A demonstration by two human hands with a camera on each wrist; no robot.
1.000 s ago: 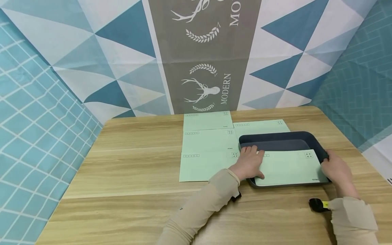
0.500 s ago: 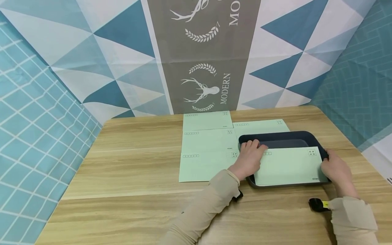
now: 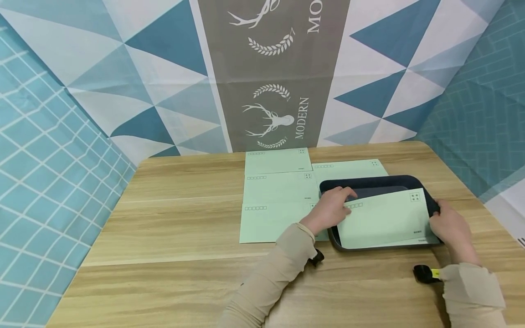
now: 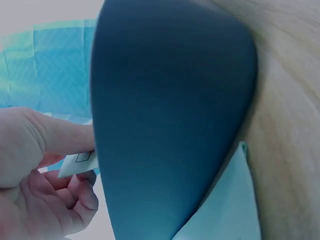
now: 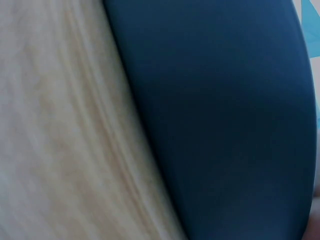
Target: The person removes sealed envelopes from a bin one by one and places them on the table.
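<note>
My left hand (image 3: 330, 209) pinches a pale green envelope (image 3: 383, 219) near its upper left corner. In the left wrist view the thumb and fingers close on that printed corner (image 4: 83, 159). The envelope lies tilted in a dark tray (image 3: 365, 183), its right side raised above another envelope (image 3: 428, 240) beneath it. My right hand (image 3: 453, 228) grips the tray's right rim. The tray's dark outer wall (image 5: 220, 110) fills much of the right wrist view, where only a bit of the hand shows at the edge.
Left of the tray, several green envelopes (image 3: 279, 187) lie edge to edge or overlapping on the wooden table (image 3: 180, 218). One more envelope (image 3: 348, 169) lies behind the tray, partly covered by it. A patterned cloth backdrop (image 3: 270, 68) stands at the table's back edge.
The left hand has shifted from the tray's left side onto the envelope's corner. The top envelope has risen at its upper right and tilted, uncovering the one below. The right hand stays put.
</note>
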